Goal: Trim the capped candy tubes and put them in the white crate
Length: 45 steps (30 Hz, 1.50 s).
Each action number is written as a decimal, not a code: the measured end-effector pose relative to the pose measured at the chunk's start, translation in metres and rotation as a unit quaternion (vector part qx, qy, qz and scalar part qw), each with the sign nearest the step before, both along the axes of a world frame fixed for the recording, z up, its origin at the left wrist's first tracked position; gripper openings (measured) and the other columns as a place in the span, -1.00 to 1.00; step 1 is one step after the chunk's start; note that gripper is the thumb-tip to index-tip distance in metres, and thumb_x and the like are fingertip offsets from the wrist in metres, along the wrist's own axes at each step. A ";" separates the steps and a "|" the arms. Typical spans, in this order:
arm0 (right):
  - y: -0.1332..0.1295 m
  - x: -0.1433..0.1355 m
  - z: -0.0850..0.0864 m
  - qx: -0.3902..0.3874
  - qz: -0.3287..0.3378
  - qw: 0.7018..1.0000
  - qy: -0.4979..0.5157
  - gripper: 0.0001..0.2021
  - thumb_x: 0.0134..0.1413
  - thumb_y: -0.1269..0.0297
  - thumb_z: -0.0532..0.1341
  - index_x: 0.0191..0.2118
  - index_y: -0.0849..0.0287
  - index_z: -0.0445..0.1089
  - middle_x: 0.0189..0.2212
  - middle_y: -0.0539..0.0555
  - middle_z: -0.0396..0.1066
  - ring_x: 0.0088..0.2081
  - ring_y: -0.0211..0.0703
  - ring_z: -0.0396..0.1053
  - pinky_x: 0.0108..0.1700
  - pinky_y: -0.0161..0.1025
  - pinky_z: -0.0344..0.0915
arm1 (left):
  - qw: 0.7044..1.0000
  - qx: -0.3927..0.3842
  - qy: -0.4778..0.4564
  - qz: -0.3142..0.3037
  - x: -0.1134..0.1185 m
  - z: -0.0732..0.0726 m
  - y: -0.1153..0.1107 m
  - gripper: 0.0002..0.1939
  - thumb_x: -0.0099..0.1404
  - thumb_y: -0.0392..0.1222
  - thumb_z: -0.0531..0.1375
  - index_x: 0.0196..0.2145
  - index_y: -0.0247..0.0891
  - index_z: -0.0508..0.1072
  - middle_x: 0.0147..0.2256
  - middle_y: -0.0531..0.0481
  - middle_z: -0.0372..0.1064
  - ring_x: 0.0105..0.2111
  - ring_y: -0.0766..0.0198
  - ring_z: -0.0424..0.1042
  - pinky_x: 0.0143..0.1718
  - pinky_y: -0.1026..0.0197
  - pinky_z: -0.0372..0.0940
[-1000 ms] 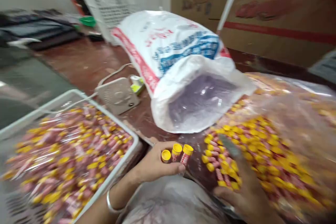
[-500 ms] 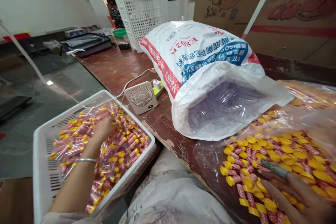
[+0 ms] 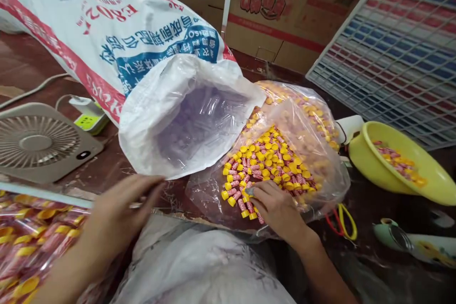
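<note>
My left hand [image 3: 123, 206] is over the near table edge, just below the mouth of a white woven sack [image 3: 149, 152]. Its fingers stretch apart, slightly blurred, and hold nothing I can see. Clear plastic tubes [image 3: 203, 123] lie inside the sack. My right hand [image 3: 276, 206] rests at the near left side of a pile of yellow caps with pink patterned rolls [image 3: 267, 156], on a clear plastic bag [image 3: 204, 199]. A grey wrap covers one fingertip. Thumb and that finger come together on a yellow cap [image 3: 245, 196], partly hidden.
At lower left, a white basket [image 3: 42, 192] holds filled tubes with yellow caps. Near it stand a small fan [image 3: 35, 142] and a power strip [image 3: 90, 116]. On the right are a yellow bowl [image 3: 377, 166], yellow-handled scissors [image 3: 345, 223] and a wire rack [image 3: 384, 71]. Cardboard boxes [image 3: 274, 14] stand behind.
The view has swung right and closer to the table. My left hand has left the basket of tubes and come near the sack's mouth. My right hand remains at the capped pile.
</note>
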State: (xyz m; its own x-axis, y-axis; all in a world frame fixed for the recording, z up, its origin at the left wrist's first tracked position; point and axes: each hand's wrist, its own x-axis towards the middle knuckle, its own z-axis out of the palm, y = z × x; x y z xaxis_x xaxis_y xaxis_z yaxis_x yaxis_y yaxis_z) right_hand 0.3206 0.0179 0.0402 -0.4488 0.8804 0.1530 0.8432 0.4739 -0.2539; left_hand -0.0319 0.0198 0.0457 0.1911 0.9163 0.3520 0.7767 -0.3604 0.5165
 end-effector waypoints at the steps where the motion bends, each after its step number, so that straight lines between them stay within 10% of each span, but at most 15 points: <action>1: 0.000 -0.005 -0.002 0.004 0.012 1.000 -0.014 -0.87 0.20 0.49 0.25 -0.17 0.14 0.41 -0.15 0.10 0.47 -0.10 -0.01 0.41 -0.08 -0.10 0.40 | 0.999 -0.003 0.030 -0.031 0.019 0.002 0.012 -0.78 0.41 -0.06 0.12 -0.11 -0.13 0.51 -0.21 -0.03 0.55 -0.24 0.18 0.51 -0.19 0.20 0.38; 6: 0.011 -0.013 -0.012 0.027 0.030 0.997 -0.070 -0.78 0.18 0.52 0.26 -0.08 0.14 0.40 -0.16 0.10 0.46 -0.12 0.02 0.40 -0.07 -0.05 0.40 | 0.962 -0.103 0.249 -0.040 0.091 -0.001 0.087 -0.70 0.42 -0.35 -0.01 -0.07 -0.26 0.49 -0.16 -0.19 0.46 -0.13 0.04 0.50 -0.27 0.15 0.37; 13: 0.023 -0.010 -0.018 0.080 -0.010 0.997 -0.006 -0.93 0.24 0.43 0.18 -0.21 0.16 0.40 -0.27 0.12 0.45 -0.25 -0.03 0.45 -0.21 -0.13 0.41 | 0.955 -0.137 0.262 -0.012 0.136 -0.016 0.146 -0.72 0.35 -0.40 0.01 -0.17 -0.42 0.51 -0.14 -0.38 0.43 -0.16 -0.06 0.53 -0.26 0.07 0.38; 19: 0.026 -0.004 -0.014 -0.027 -0.184 0.909 0.373 -0.91 0.22 0.25 0.21 -0.21 0.12 0.32 -0.36 0.05 0.51 -0.34 -0.11 0.54 -0.27 -0.22 0.49 | 0.966 -0.165 0.200 0.021 0.121 0.005 0.119 -0.70 0.32 -0.13 0.11 -0.10 -0.40 0.42 -0.26 -0.26 0.50 -0.31 -0.03 0.53 -0.32 0.07 0.33; 22: 0.027 -0.010 -0.006 -0.136 -0.173 0.822 0.526 -0.81 0.22 0.19 0.24 -0.11 0.12 0.33 -0.28 0.05 0.55 -0.23 -0.10 0.57 -0.18 -0.21 0.52 | 0.971 -0.233 -0.011 -0.043 0.105 0.012 0.090 -0.77 0.27 -0.03 0.18 -0.25 -0.27 0.40 -0.36 -0.05 0.48 -0.36 0.13 0.47 -0.33 0.16 0.31; 24: 0.027 -0.016 -0.002 -0.160 -0.149 0.801 0.558 -0.80 0.21 0.17 0.25 -0.11 0.12 0.36 -0.24 0.05 0.56 -0.19 -0.10 0.58 -0.13 -0.21 0.52 | 0.923 -0.314 -0.193 -0.113 0.101 0.009 0.071 -0.76 0.22 -0.04 0.26 -0.29 -0.25 0.39 -0.34 -0.02 0.47 -0.33 0.18 0.45 -0.30 0.19 0.32; 29: 0.025 -0.033 0.009 -0.145 -0.102 0.856 0.486 -0.90 0.21 0.27 0.25 -0.18 0.13 0.43 -0.26 0.04 0.57 -0.19 -0.12 0.57 -0.09 -0.23 0.50 | 0.778 -0.436 -0.417 -0.178 0.111 -0.001 0.040 -0.62 0.19 -0.08 0.36 -0.09 -0.29 0.47 -0.16 -0.13 0.52 -0.18 0.16 0.49 -0.11 0.18 0.34; 35: 0.016 -0.037 0.019 -0.025 0.019 0.952 0.305 -0.79 0.27 0.15 0.24 -0.09 0.16 0.41 -0.16 0.16 0.53 -0.02 -0.01 0.49 0.06 -0.06 0.44 | 0.716 -0.444 -0.515 -0.159 0.126 0.000 0.029 -0.71 0.21 -0.08 0.38 -0.18 -0.28 0.50 -0.24 -0.03 0.49 -0.23 0.26 0.47 -0.17 0.28 0.35; 40: 0.009 -0.047 -0.002 0.088 0.026 0.975 0.204 -0.40 -0.03 -0.04 0.43 0.02 0.21 0.31 -0.01 0.33 0.44 0.11 0.23 0.37 0.12 0.18 0.38 | 0.607 -0.499 -0.606 -0.124 0.137 -0.005 0.019 -0.66 0.15 -0.06 0.41 -0.27 -0.26 0.39 -0.36 0.03 0.43 -0.33 0.22 0.52 -0.22 0.18 0.42; 45: 0.008 -0.052 -0.007 0.094 0.033 0.975 0.199 -0.40 -0.05 -0.02 0.44 0.05 0.16 0.29 0.00 0.31 0.44 0.10 0.24 0.38 0.17 0.28 0.32 | 0.652 -0.505 -0.552 -0.126 0.139 -0.010 0.023 -0.68 0.13 -0.12 0.36 -0.26 -0.27 0.33 -0.38 0.03 0.38 -0.40 0.27 0.46 -0.27 0.19 0.38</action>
State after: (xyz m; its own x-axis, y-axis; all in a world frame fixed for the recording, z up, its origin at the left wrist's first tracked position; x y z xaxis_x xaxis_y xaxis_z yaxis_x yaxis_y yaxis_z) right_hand 0.2683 0.0260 0.0330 -0.3766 0.7906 0.4829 0.6615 0.5944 -0.4572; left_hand 0.1069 0.0428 0.0355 0.5213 0.7761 -0.3549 -0.2868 0.5510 0.7837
